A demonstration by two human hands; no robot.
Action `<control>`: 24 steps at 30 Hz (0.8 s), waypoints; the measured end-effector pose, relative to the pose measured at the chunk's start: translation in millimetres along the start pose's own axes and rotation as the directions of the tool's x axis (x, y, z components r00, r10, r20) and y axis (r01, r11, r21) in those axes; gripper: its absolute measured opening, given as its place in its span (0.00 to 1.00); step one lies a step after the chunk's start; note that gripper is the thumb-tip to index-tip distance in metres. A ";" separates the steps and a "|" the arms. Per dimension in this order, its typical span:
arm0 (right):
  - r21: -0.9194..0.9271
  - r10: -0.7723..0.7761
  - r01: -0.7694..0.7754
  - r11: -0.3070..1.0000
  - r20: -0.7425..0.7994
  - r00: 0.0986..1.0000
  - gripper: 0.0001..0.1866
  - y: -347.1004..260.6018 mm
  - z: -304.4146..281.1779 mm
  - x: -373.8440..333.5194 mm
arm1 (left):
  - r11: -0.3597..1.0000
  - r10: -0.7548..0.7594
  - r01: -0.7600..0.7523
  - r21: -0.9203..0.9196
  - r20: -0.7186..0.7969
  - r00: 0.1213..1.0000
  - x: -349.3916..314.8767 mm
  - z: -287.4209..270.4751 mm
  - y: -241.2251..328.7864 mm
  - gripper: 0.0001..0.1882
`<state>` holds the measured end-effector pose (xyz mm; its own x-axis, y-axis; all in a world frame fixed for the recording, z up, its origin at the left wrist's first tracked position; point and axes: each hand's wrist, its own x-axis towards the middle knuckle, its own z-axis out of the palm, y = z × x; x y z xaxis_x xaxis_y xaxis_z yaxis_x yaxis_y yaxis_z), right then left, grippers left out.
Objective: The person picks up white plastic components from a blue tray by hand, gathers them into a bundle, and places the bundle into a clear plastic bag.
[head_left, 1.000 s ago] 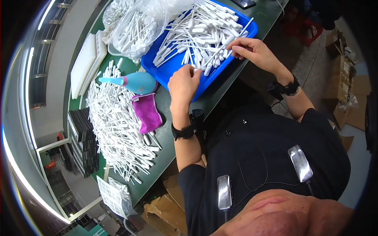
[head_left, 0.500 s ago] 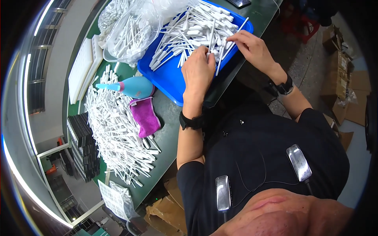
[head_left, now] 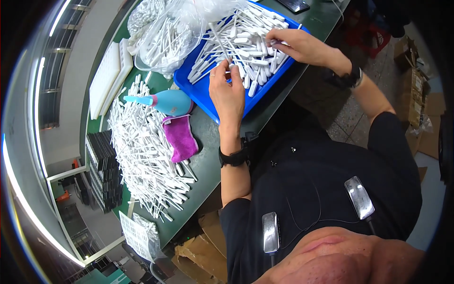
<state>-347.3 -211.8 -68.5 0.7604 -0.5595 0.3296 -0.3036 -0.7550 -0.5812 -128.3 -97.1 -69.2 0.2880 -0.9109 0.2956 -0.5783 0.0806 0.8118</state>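
Observation:
In the blue tray [head_left: 203, 100] lies a loose heap of white plastic droppers [head_left: 253, 61], each with a fat bulb end and a thin stem. My left hand [head_left: 227, 92] is at the heap's left side, thumb and fingers closed on one dropper [head_left: 218, 40] whose stem sticks up and away from me. Over the heap's right side, my right hand [head_left: 300, 46] has its fingertips pinched together. Whether a dropper is between them I cannot make out.
A clear bag of droppers [head_left: 168, 45] stands left of the tray. Nearer are a blue squeeze bottle [head_left: 172, 102], a purple cloth [head_left: 182, 139], a large dropper pile [head_left: 144, 156], stacked black trays [head_left: 101, 170] and white foam-like slabs [head_left: 105, 80]. A phone [head_left: 295, 4] lies beyond the tray.
My left hand has moved left and a dropper now stands up from its fingers. My right hand has moved left from the tray's right rim, over the heap. The view has shifted slightly.

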 end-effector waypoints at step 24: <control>0.958 0.613 0.043 -0.283 0.146 0.777 0.14 -38.6 51.8 -46.5 | 0.910 0.377 -0.394 0.132 0.134 0.916 -32.2 33.4 31.7 0.10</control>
<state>-341.2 -138.8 -99.9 0.4884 -0.8472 -0.2091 0.6685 0.5173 -0.5344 -181.4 -78.8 -69.8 -0.0565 -0.8586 0.5096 -0.7403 0.3784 0.5556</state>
